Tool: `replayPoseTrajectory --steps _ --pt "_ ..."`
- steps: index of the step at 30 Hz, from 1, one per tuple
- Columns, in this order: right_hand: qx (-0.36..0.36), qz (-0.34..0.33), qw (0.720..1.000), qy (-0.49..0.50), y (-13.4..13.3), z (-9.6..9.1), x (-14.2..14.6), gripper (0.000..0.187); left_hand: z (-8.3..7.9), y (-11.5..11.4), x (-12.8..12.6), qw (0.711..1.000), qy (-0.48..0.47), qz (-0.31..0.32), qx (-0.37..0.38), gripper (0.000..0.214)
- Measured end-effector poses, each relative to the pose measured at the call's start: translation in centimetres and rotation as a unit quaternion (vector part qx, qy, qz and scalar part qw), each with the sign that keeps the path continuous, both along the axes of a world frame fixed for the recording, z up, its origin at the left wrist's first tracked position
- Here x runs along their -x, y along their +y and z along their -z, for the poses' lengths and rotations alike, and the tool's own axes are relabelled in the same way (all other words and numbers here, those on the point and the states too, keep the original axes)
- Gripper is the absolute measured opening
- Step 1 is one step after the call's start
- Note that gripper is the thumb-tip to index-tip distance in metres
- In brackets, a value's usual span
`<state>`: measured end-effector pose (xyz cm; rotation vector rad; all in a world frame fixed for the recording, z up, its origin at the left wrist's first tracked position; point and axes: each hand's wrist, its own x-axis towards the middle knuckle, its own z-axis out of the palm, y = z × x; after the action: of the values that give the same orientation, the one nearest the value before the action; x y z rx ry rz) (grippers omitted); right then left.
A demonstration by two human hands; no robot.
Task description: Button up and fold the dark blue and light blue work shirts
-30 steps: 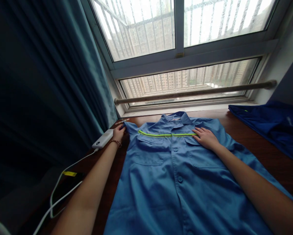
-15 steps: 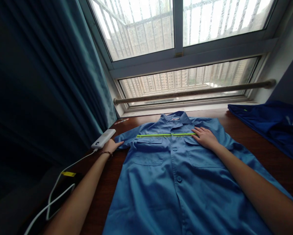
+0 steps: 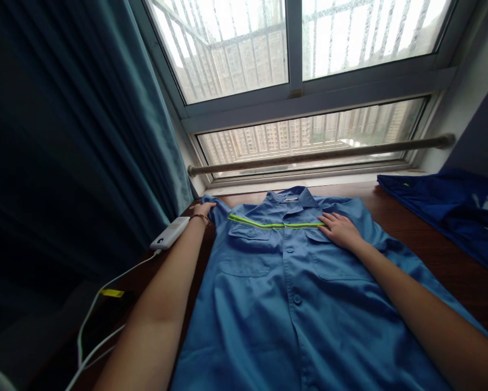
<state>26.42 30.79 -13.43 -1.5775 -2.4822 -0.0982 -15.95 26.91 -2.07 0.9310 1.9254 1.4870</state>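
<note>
A blue work shirt (image 3: 252, 304) with a yellow-green stripe across the chest lies front up on the brown wooden surface, its collar toward the window. My left hand (image 3: 204, 209) is closed on the end of the left-hand sleeve (image 3: 217, 206), which is lifted toward the window; the fingertips are partly hidden. My right hand (image 3: 339, 229) rests flat over the chest pocket on the right, fingers stretched out across the stripe's end.
Beside my left forearm lies a white power bank (image 3: 169, 233) with a white cable (image 3: 136, 265). Darker blue clothing (image 3: 448, 201) lies at the right. A blue curtain (image 3: 162, 136) hangs at the left, and a rail (image 3: 321, 156) crosses the window.
My left hand has moved away from me toward the window, carrying the sleeve end with it. The stripe's left end has shifted upward slightly. My right hand stays on the shirt.
</note>
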Motion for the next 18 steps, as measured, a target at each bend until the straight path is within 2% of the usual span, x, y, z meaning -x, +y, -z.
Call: replayPoseTrajectory --steps 2,5,6,8,10,13,14,16,18 --pt "-0.003 -0.001 1.0 0.003 0.0 0.0 0.0 0.053 -0.7 0.7 -1.9 0.999 -0.012 0.046 -0.014 0.038" --pt "-0.01 -0.001 1.0 0.007 0.0 0.0 0.0 0.052 -1.6 1.0 -4.1 0.969 -0.067 0.226 -0.067 0.041" --pt "-0.01 0.0 1.0 0.007 0.0 0.0 0.1 0.052 -1.7 1.1 -4.6 0.959 -0.079 0.259 -0.087 0.042" --pt "-0.008 0.002 1.0 0.008 0.0 0.0 0.1 0.052 -1.2 1.3 -5.3 0.963 -0.046 0.249 -0.092 0.038" --pt "-0.008 0.0 1.0 0.009 -0.1 0.0 0.1 0.052 0.2 1.5 -6.0 0.975 0.055 0.21 -0.043 0.033" --pt "-0.009 -0.001 1.0 0.012 -0.2 -0.1 0.1 0.052 4.0 1.0 -7.8 0.949 0.217 0.227 0.025 0.034" --pt "-0.008 0.0 1.0 0.012 -0.2 -0.1 0.1 0.052 5.4 0.5 -8.5 0.92 0.3 0.249 0.034 0.037" --pt "-0.007 0.003 1.0 0.012 -0.2 -0.2 0.1 0.053 7.8 -1.0 -9.7 0.856 0.457 0.239 0.045 0.04" --pt "-0.005 0.002 1.0 0.009 -0.2 -0.2 0.2 0.052 9.3 -2.7 -10.5 0.803 0.545 0.23 0.067 0.043"
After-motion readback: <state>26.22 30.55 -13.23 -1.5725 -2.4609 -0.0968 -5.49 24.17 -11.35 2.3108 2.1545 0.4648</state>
